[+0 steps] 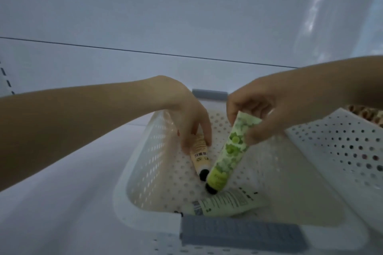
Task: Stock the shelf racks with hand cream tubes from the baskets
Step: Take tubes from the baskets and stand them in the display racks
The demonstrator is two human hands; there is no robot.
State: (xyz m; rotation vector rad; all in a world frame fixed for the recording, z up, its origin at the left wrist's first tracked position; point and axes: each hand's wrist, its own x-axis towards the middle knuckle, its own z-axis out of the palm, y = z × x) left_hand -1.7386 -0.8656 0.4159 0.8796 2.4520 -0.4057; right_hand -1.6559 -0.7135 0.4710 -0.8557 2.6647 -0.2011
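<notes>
A white perforated basket (149, 157) with grey handles sits in front of me on a white shelf. Inside it, my left hand (186, 118) pinches the upper end of a pale yellow hand cream tube (55, 152), whose black cap points toward me. My right hand (263, 107) grips a green floral tube (230, 151) near its crimped end and holds it tilted, black cap down, close to the yellow tube's cap. A third, pale green tube (226, 203) lies flat on the basket floor near the front wall.
A second white perforated basket (342, 141) stands directly to the right, touching the first. The white shelf surface (62, 203) spreads to the left. A white back panel (186, 16) with a dark seam rises behind.
</notes>
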